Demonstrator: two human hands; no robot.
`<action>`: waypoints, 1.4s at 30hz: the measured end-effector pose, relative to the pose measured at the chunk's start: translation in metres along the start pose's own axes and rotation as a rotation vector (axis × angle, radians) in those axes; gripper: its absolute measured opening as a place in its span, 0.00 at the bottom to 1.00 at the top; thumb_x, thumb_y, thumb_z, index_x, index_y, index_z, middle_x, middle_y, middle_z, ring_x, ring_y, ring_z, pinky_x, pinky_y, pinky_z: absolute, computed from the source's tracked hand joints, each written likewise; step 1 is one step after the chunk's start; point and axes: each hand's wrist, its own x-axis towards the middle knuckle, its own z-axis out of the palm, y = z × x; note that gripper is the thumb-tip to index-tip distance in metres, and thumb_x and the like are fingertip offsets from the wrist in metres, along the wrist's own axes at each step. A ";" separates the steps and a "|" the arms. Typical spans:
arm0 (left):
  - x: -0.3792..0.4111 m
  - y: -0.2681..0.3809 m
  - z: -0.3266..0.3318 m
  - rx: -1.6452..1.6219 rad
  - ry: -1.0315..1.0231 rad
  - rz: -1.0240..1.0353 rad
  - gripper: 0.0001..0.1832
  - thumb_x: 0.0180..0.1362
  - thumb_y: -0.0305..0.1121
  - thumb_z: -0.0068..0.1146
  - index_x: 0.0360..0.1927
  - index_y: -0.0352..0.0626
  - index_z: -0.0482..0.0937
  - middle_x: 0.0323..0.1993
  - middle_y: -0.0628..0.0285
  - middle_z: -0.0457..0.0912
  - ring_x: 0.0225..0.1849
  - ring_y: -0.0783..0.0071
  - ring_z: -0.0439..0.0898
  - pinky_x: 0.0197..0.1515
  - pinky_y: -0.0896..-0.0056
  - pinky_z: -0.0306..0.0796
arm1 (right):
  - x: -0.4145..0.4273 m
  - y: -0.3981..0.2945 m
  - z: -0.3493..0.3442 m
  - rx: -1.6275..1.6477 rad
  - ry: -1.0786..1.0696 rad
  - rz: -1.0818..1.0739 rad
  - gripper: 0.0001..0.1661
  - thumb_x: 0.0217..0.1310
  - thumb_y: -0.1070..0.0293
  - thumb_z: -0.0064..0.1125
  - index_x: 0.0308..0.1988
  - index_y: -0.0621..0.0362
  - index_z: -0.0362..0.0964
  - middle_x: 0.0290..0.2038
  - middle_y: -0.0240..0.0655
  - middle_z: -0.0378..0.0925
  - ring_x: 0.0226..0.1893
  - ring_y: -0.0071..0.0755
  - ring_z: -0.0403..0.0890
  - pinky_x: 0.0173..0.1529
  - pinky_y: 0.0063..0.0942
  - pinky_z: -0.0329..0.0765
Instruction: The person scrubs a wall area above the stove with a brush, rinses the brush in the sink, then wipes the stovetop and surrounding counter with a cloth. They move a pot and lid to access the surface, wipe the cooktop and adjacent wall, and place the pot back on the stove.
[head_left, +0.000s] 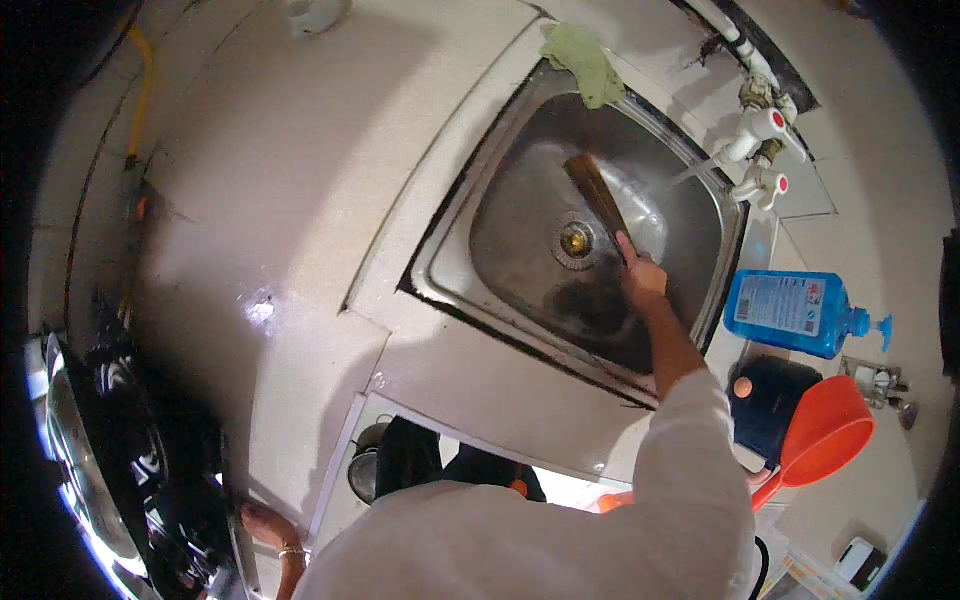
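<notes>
My right hand (642, 276) grips the end of a brown, flat, wooden-looking tool (596, 187) over the stainless steel sink (517, 300). The tool's far end points towards the back of the basin, and its exact kind is unclear. Near it lies the drain strainer (576, 241), with something yellow in its middle. Water runs from a white tap (757, 131) at the sink's right. My left hand (268, 523) rests at the lower left, at the counter's edge beside the black glossy stove; its fingers are partly dark and blurred.
A green cloth (589, 64) hangs over the sink's back corner. Right of the sink are a blue pump bottle (787, 313), a dark container (772, 409) and a red plastic dipper (829, 431). A second white tap (761, 186) sits below the first. A black stove (172, 480) stands lower left.
</notes>
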 end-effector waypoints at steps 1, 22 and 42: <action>0.001 -0.019 0.010 -0.022 0.038 0.024 0.11 0.54 0.30 0.40 0.27 0.30 0.70 0.26 0.44 0.72 0.31 0.48 0.70 0.34 0.55 0.62 | 0.013 0.006 0.004 -0.030 -0.046 0.030 0.44 0.49 0.63 0.54 0.62 0.27 0.40 0.35 0.45 0.74 0.30 0.51 0.77 0.33 0.42 0.74; -0.006 -0.029 0.016 0.065 0.101 0.043 0.15 0.58 0.33 0.36 0.35 0.31 0.71 0.31 0.43 0.73 0.33 0.46 0.70 0.37 0.53 0.63 | 0.026 0.033 0.012 0.438 0.054 0.070 0.33 0.57 0.42 0.39 0.55 0.51 0.59 0.37 0.55 0.73 0.40 0.55 0.74 0.42 0.44 0.69; 0.000 -0.049 0.021 0.233 0.045 -0.104 0.17 0.60 0.33 0.34 0.40 0.30 0.72 0.39 0.42 0.74 0.40 0.48 0.72 0.44 0.59 0.65 | 0.079 0.019 -0.003 0.030 0.045 0.023 0.31 0.61 0.42 0.32 0.40 0.62 0.64 0.28 0.50 0.76 0.30 0.58 0.76 0.35 0.48 0.71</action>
